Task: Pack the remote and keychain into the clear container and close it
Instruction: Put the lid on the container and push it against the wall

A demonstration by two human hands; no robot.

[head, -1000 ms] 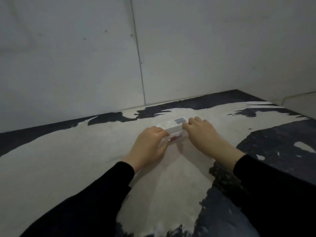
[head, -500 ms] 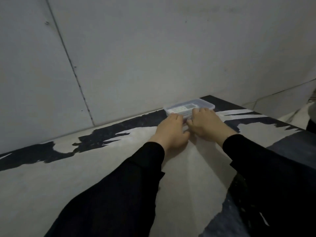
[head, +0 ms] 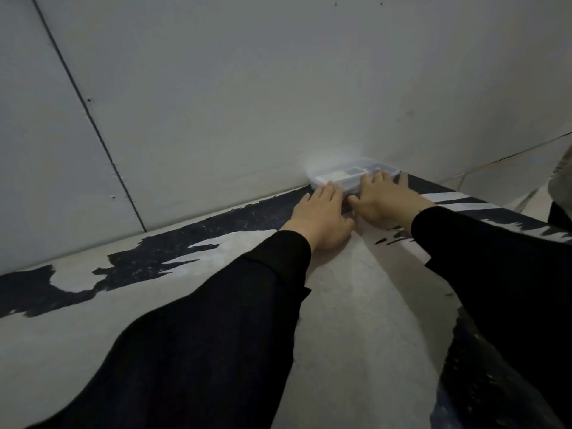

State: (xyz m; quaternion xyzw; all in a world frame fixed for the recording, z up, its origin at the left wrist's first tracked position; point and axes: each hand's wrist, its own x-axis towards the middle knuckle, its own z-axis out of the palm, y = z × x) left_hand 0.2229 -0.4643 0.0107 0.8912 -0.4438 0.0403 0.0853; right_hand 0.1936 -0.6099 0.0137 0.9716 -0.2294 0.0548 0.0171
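Left hand (head: 322,216) and right hand (head: 382,198), fingers flat, pressing clear container (head: 349,176) against wall (head: 278,88) on desk (head: 356,305); remote (head: 343,174) inside

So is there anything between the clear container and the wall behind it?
Nothing visible in the head view: the clear container sits close against the wall, though blur hides any gap.

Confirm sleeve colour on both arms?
Black long sleeves, clearest in the head view.

Lidded clear container (head: 353,174) lies flat against the wall, white remote (head: 343,174) inside.
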